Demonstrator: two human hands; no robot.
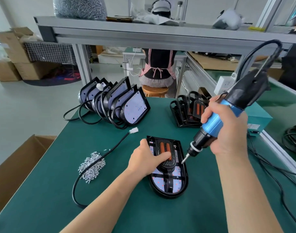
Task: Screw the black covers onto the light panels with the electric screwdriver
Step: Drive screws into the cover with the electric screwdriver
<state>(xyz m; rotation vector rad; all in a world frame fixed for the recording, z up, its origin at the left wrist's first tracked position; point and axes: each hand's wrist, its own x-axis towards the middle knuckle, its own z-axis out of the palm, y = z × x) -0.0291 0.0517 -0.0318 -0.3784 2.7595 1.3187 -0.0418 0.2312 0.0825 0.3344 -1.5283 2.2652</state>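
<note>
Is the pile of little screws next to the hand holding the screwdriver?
No, the pile of screws lies left of the light panel, while the right hand holds the electric screwdriver on the other side.

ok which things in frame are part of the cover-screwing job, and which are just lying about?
Job: electric screwdriver in right hand; black cover under left hand; light panel; screw pile; stacked panels; spare covers.
Lying about: cardboard box; wooden stool; headset on the shelf.

Bright, even indoor light, soft faint shadows, wide-angle bending at edges, slightly soft background.
</note>
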